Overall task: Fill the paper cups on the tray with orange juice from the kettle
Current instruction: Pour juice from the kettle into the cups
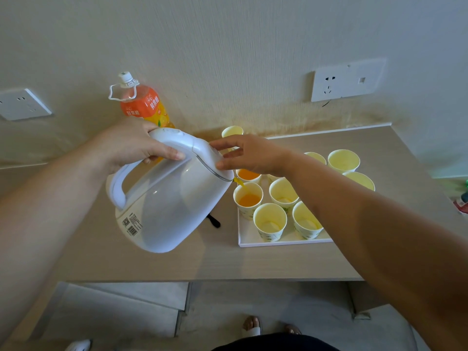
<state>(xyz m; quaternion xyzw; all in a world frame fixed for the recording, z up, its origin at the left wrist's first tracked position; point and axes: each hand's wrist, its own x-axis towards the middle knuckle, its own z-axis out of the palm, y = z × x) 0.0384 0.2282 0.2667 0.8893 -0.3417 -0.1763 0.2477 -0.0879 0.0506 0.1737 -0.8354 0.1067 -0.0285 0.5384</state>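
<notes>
- One white kettle (174, 198) is hanging tilted in the air just left of the tray (278, 243), with its spout leaning over the tray's left edge.
- One thin stream of orange juice (239, 183) is running from the spout into the near juice cup (248, 200), which is standing at the tray's left side.
- Nine paper cups are showing in all, and the right forearm may be hiding more.
- Two of the nine are holding juice: the near juice cup and the far juice cup (247, 174) just behind it, toward the tray's back.
- Six empty cups (269, 221) are standing toward the tray's front, middle and right, with yellow insides and pale bottoms showing.
- One lone cup (232, 131) is standing beyond the tray's back left corner, near the wall. I cannot tell whether it is on the tray or what is inside it.
- The left hand (141, 148) is gripping the top of the kettle's handle, fingers wrapped over it and thumb along the side. The kettle's body is hanging below and to the right of this hand.
- The right hand (250, 155) is reaching across above the tray's left cups, its fingers stretched out and its fingertips (220, 165) touching the kettle's lid edge near the spout. It is gripping nothing.
- One orange juice bottle (144, 105) is standing well left of the tray, against the wall and partly behind the left hand.
- Two wall sockets are showing: the left socket (22, 103) far to the tray's left and the right socket (347, 81) above the tray's back.
- The tray is sitting on one wooden table (177, 257).
</notes>
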